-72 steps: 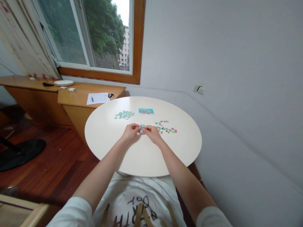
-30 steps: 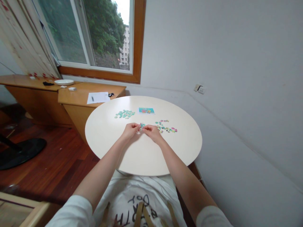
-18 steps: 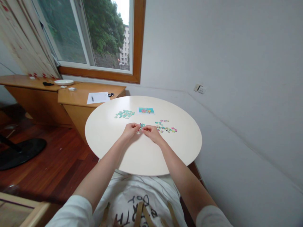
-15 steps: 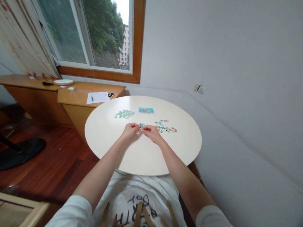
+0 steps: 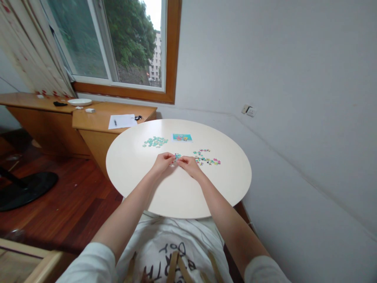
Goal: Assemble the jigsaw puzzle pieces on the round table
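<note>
Both my hands meet over the middle of a round cream table (image 5: 176, 196). My left hand (image 5: 162, 162) and my right hand (image 5: 189, 165) are closed in pinches on small joined puzzle pieces (image 5: 177, 156) held between their fingertips. A heap of teal puzzle pieces (image 5: 154, 142) lies to the far left of my hands. Mixed pink, green and blue pieces (image 5: 206, 158) lie just right of my right hand. A small picture card (image 5: 182, 137) lies flat beyond my hands.
A wooden cabinet (image 5: 97, 133) stands left of the table, with a paper sheet (image 5: 121, 121) on it. A longer desk carries a white plate (image 5: 79, 101) under the window. The wall runs close along the table's right side. A black round base (image 5: 26, 188) sits on the wooden floor.
My hands have stayed together at the same spot, with only slight finger shifts on the pieces. The view has drifted a little.
</note>
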Demonstrator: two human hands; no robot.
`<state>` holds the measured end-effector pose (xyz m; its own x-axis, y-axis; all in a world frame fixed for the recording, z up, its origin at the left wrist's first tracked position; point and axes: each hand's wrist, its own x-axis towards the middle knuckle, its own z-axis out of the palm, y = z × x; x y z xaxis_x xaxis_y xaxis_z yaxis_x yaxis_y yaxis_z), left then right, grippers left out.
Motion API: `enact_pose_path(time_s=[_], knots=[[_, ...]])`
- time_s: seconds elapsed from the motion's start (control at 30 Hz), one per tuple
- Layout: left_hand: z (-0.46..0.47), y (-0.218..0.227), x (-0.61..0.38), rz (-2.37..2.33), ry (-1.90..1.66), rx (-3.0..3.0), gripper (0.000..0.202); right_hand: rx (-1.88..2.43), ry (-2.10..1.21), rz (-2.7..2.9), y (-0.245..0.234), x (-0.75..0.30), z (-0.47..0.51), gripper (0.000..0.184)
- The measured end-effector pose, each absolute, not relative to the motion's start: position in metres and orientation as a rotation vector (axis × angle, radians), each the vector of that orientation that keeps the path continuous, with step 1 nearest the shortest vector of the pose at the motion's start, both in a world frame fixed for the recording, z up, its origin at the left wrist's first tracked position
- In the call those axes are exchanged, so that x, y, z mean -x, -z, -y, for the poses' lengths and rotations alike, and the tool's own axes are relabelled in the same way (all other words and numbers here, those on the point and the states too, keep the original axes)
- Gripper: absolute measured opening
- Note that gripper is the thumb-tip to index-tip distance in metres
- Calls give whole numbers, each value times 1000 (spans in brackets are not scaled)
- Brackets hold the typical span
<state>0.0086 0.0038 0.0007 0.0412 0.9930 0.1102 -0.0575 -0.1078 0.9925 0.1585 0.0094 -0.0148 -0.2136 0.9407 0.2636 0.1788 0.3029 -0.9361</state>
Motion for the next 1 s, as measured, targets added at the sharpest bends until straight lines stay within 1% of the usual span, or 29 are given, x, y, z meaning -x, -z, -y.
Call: enact_pose_path(time_s=[0.47,0.83,1.0], knots=[[-4,-1,-10,-1059,-1296,-1300,20,1064,-1050,1599,18,-158,-12,26],[-4,0,-9,-1106,-1270,-1248,25,1025,-1019,1614,18,-158,-12,22],[-3,1,-10,-1101,-1270,-1251,24,1015,-1030,1595,16,-158,-11,21]])
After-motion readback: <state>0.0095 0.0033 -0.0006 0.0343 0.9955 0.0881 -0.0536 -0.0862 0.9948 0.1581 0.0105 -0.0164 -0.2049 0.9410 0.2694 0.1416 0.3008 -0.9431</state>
